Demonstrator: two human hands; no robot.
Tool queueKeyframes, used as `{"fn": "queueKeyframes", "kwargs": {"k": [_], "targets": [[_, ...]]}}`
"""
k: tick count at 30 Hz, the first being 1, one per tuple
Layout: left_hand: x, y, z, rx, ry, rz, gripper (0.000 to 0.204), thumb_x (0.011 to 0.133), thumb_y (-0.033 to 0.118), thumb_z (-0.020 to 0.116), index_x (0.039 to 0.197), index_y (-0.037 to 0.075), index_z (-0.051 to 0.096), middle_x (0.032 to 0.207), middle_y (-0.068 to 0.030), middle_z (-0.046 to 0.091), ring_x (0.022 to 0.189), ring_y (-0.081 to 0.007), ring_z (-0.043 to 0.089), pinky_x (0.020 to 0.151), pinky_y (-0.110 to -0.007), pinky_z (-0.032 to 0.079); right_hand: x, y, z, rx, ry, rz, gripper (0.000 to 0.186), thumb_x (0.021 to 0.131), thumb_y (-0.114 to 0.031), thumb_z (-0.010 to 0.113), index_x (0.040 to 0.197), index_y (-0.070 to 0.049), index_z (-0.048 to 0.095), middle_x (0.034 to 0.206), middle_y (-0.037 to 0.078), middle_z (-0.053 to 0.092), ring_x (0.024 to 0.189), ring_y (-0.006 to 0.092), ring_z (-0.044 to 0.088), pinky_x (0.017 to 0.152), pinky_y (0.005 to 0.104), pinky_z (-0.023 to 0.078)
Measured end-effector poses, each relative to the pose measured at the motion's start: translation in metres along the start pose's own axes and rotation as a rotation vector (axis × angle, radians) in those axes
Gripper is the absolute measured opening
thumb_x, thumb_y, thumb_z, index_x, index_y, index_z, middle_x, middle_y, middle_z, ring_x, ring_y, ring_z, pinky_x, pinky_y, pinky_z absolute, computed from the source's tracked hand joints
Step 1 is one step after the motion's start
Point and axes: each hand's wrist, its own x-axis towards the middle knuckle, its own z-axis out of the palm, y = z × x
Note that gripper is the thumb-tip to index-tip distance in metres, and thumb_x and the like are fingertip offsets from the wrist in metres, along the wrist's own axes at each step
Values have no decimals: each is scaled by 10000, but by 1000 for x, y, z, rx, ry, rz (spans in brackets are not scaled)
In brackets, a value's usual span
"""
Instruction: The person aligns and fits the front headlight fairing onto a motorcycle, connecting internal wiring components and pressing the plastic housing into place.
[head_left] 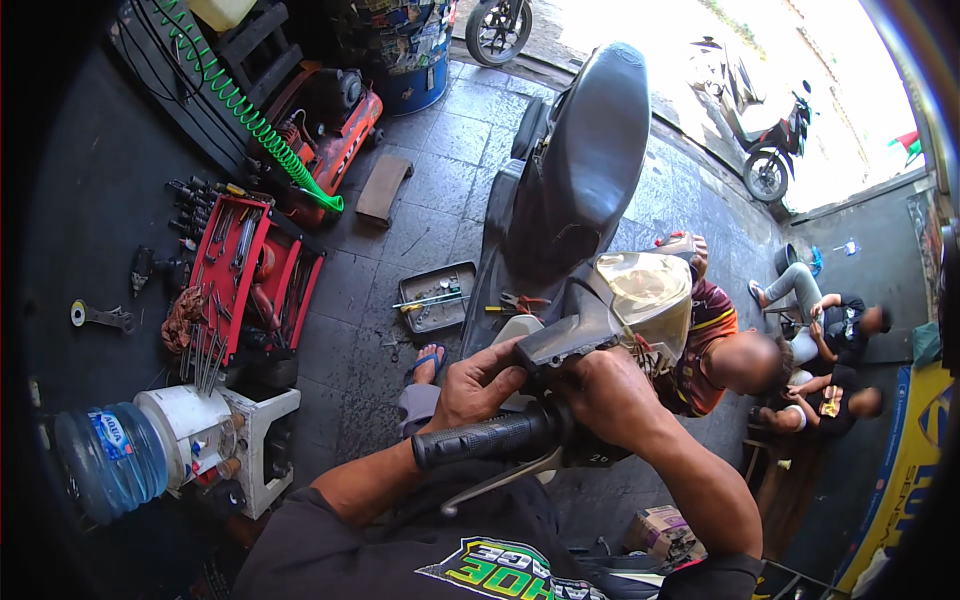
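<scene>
A dark plastic handlebar cover [568,340] sits over the middle of a scooter's handlebar, close in front of me. My left hand [474,388] pinches its left edge between thumb and fingers. My right hand [612,398] is closed at its near right side, fingertips partly hidden. Below the hands run a black rubber handlebar grip [488,438] and a silver brake lever [505,482]. Beyond the cover is a clear headlight lens [645,283] with loose wires beside it. Red-handled pliers [524,304] lie on the scooter's footboard, left of the cover.
The long black seat [600,140] stretches away from me. A metal tray [438,300] with tools lies on the floor. Left stand a red tool rack [240,275] and an orange compressor [335,135]. A co-worker [710,345] crouches right of the scooter; two people sit farther right.
</scene>
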Motion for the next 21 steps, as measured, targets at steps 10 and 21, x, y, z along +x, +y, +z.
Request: {"fn": "queueKeyframes", "kwargs": {"k": [10,21], "targets": [[-1,-8,-1,-5,9,41,448,1021,170,597,1402,-51,516,1277,-82,642,1182,-147,575,1068,-309,416,4,-2,-3,-2,-15,-18,202,853,-128,680,1031,-64,750,909,197,713,862,394,692,764,456,551],[-1,-16,-1,-112,21,42,445,1019,155,600,1403,-52,513,1283,-94,641,1183,-146,579,1056,-299,429,5,9,8,14,63,-104,199,863,-171,655,888,16,718,796,265,665,777,430,675,723,509,523]]}}
